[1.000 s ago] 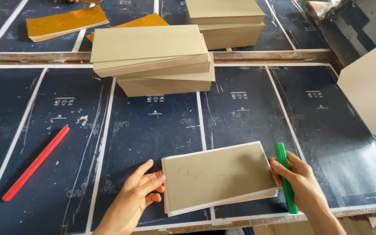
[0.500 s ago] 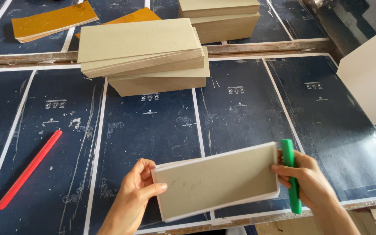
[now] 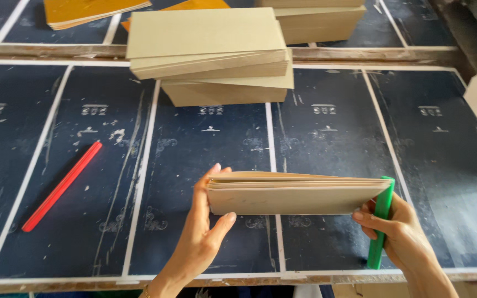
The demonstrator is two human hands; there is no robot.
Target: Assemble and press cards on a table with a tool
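Cardboard sheets stood on edge between both hands, left hand pinching one end, right hand pinching the other plus a green stick.

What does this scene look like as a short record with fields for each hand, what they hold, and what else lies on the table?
left hand: grips the left end of the stack of tan cardboard sheets, lifted on edge above the table
right hand: holds the stack's right end and a green stick
table: dark blue printed sheets
left of hands: red stick lying flat
behind: larger tan cardboard pile, yellow sheets
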